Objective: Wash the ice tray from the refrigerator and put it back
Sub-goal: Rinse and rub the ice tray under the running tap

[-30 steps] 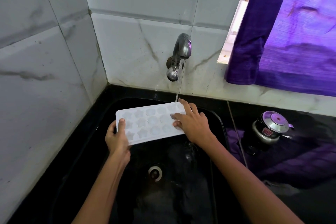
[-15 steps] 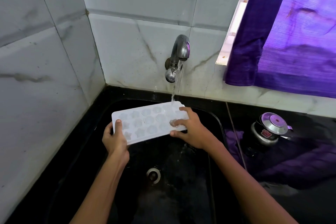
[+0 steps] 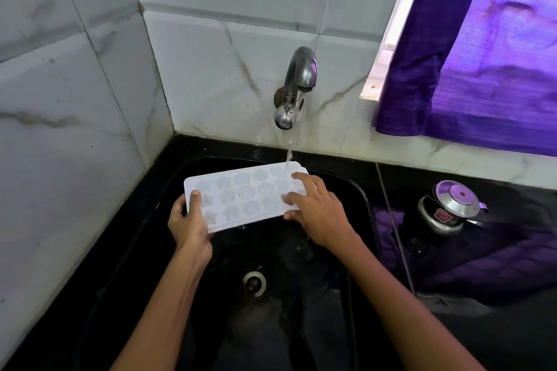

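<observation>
Water point(image 3: 290, 147) is running out of the wall tap point(image 3: 297, 81) and hitting the far right corner of the white ice tray point(image 3: 241, 194), which I'm seeing held flat over the black sink point(image 3: 358, 199). Left hand point(image 3: 190, 227) is gripping the tray's near left corner, thumb on top and fingers curled underneath. Right hand point(image 3: 318, 209) is lying on the tray's right end with fingers spread across the moulds; can't really tell if the thumb is hooking under the edge. Small steel pot point(image 3: 444, 212) is sitting on the counter, well right of the sink.
</observation>
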`<state>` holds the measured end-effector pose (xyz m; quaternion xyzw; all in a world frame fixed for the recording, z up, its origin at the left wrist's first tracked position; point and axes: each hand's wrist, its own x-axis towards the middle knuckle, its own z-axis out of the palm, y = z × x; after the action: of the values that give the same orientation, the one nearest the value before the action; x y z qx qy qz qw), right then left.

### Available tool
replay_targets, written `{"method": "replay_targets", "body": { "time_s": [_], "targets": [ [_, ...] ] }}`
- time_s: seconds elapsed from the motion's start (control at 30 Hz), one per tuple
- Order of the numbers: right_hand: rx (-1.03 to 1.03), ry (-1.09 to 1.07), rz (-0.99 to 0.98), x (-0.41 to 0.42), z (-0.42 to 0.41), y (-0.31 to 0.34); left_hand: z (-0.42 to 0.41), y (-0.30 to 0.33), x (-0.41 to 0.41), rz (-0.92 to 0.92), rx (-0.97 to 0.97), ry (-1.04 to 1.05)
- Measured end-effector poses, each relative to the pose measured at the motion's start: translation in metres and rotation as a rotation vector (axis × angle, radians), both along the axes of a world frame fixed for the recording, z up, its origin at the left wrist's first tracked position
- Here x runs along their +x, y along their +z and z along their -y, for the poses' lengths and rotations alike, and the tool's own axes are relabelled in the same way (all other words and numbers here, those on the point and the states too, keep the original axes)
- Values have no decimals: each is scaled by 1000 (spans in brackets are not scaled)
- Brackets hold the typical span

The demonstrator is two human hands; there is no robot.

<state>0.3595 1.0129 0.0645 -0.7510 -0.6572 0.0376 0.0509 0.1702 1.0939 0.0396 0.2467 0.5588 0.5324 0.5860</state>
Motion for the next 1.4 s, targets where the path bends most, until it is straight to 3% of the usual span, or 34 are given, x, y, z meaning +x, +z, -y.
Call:
{"method": "replay_targets", "body": {
  "time_s": [0.27, 0.67, 0.9, 1.0, 1.2, 1.4],
  "targets": [
    [23, -82, 141, -3, 9, 0, 2, 2, 4, 21, 27, -45],
    [-5, -43, 70, 8, 19, 2, 0, -4, 12, 21, 28, -71],
    [84, -114, -345, 15, 2, 7, -1, -11, 7, -22, 24, -114],
    [138, -79, -293, 10, -14, 4, 1, -12, 9, -22, 23, -141],
    [-45, -27, -101, 5, -34, 2, 1, -13, 11, -25, 35, -165],
    [16, -67, 104, 3, -40, 9, 0, -14, 13, -25, 40, -169]
  ]
}}
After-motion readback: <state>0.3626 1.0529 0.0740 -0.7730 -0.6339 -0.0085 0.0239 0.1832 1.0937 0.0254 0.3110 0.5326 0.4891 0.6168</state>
